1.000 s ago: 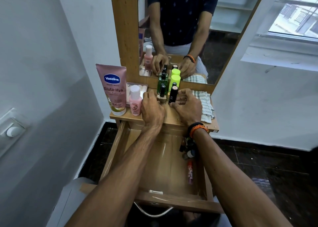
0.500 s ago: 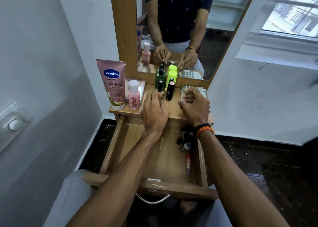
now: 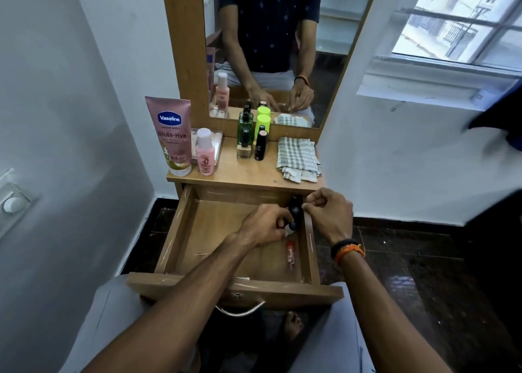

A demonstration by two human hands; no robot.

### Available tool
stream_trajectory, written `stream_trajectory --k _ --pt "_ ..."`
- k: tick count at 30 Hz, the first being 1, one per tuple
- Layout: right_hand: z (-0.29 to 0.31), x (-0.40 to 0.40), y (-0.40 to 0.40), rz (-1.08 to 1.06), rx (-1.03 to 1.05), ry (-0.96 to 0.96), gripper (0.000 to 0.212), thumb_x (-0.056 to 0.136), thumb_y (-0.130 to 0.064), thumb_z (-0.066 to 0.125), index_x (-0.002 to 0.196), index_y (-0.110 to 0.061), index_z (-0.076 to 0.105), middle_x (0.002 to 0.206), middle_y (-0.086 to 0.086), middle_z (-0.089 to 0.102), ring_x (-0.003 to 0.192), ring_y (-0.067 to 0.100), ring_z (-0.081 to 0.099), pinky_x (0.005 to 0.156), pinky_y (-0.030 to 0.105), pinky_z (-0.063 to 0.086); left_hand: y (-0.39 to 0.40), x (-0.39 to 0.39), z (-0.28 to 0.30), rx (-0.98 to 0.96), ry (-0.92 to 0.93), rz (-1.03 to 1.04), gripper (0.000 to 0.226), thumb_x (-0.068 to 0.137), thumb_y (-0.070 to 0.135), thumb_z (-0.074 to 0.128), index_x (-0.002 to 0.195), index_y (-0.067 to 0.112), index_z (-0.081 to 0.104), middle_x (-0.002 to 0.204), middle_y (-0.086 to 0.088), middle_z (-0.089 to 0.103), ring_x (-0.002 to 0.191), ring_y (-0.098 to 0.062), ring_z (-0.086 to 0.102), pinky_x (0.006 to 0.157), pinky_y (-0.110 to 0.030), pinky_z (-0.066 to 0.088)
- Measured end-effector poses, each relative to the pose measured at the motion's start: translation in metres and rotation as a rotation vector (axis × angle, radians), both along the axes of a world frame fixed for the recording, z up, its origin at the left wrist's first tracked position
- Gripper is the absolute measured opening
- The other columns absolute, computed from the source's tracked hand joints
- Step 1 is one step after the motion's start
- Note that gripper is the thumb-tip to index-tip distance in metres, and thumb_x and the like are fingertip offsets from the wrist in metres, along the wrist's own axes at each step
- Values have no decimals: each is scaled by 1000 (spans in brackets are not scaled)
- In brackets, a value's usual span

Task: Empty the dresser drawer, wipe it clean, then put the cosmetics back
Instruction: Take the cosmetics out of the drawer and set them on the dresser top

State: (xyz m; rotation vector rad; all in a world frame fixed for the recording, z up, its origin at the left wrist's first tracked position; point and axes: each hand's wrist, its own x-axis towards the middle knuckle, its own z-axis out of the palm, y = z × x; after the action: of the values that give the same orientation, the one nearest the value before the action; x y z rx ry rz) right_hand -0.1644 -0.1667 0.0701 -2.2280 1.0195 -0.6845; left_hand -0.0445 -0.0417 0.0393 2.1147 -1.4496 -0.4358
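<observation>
The drawer (image 3: 180, 231) stands open. Its left and middle floor is bare, giving clear access from above. Obstacles: small dark items (image 3: 295, 211) crowd its far right corner, and a red tube (image 3: 290, 252) lies along its right wall.

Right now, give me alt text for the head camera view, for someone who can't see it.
A person's left hand and right hand reach for small dark items at the back right corner of an open wooden drawer; a red tube lies by its right wall. On the dresser top stand bottles, a pink Vaseline tube and a folded striped cloth, below a mirror.
</observation>
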Motion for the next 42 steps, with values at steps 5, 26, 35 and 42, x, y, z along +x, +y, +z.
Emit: stream_trajectory --k 5,26,35,42 --pt "-9 -15 4 19 -14 46 10 80 -13 79 84 -17 71 80 -6 70 78 9 66 78 32 60 -11 -8 -8 16 -85 -11 41 83 25 77 123 27 64 99 9 49 90 -8 47 67 -28 42" --pt "-30 -28 16 85 -27 134 16 81 -17 79 86 -26 68 77 -16 63 73 -5 59 67 7 43 -11 -12 -13 -143 -154 21 11 84 17 72 93 20 65 94 2 68 88 -15 55 72 -32 47" --pt "-31 -16 42 238 -122 398 5 86 -11 71 84 -16 70 87 -2 66 78 13 66 72 26 59 10 4 -9 -161 99 64 30 78 3 75 98 17 57 90 1 66 80 -13 63 69 -27 56" --pt "-41 8 63 182 -179 624 7 89 -4 61 89 -10 65 74 -1 46 81 26 63 69 34 57 35 24 -5 -169 205 158 36 69 -2 77 96 12 58 89 -6 68 81 -22 65 70 -31 57"
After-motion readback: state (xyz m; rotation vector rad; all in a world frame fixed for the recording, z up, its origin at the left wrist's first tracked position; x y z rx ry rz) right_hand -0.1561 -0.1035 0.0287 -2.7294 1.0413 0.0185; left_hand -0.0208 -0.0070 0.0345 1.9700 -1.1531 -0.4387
